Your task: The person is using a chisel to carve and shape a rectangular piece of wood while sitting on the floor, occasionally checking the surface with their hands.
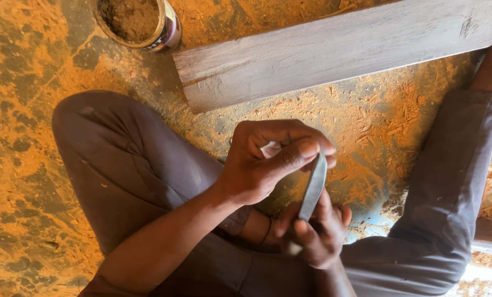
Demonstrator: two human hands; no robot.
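A narrow metal blade (312, 190) stands nearly upright between the two hands, in front of the person's lap. The right hand (316, 234) is below it, fingers wrapped around its lower end in a closed grip; a pale stub of the handle shows just under the fingers. The left hand (268, 159) is above, curled into a loose fist around something pale (271, 148), with the thumb stretched along the top of the blade and pressing on its upper edge. What the pale thing is cannot be told.

The person sits on a floor (31, 181) covered with orange sawdust and wood shavings, dark patches showing through. A long grey plank (334, 52) lies across the floor beyond the hands, well apart from them and slightly tilted in the view. Near its left end stands an open tin (138, 22) filled with brownish dust.

The legs, in dark grey trousers, are folded: the left knee (100, 137) rises at the left, the right leg (455, 187) bends at the right. The left forearm comes in from the lower left, wrist bent so the fist hangs over the blade. The right wrist comes straight up from the lap.
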